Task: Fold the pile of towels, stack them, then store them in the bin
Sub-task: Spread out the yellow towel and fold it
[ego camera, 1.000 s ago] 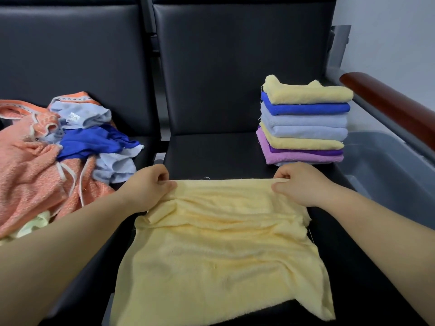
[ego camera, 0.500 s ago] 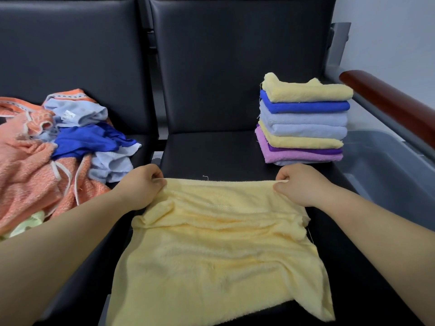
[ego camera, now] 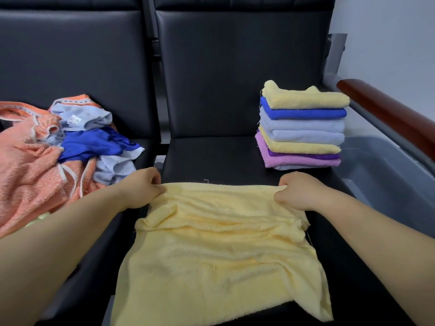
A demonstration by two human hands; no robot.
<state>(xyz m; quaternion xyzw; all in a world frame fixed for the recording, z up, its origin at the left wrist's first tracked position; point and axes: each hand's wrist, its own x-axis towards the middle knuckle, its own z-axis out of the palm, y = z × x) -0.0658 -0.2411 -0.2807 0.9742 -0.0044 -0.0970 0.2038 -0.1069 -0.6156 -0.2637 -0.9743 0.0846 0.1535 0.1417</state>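
Note:
A pale yellow towel (ego camera: 219,250) lies spread over the front of the black middle seat (ego camera: 211,158), wrinkled near its far edge and hanging over the seat's front. My left hand (ego camera: 141,188) pinches its far left corner. My right hand (ego camera: 299,190) pinches its far right corner. A stack of several folded towels (ego camera: 302,128), yellow on top and pink at the bottom, stands at the seat's back right. A loose pile of unfolded towels (ego camera: 58,147), orange, blue and light blue, covers the left seat. A grey bin (ego camera: 386,168) sits to the right of the seat.
The black seat backs (ego camera: 235,67) rise behind both seats. A brown wooden armrest (ego camera: 388,114) runs along the right, above the bin. A pale wall (ego camera: 388,31) fills the upper right.
My left hand has drawn its corner slightly leftward, stretching the far edge of the yellow towel flatter. The right hand has kept its hold in nearly the same place.

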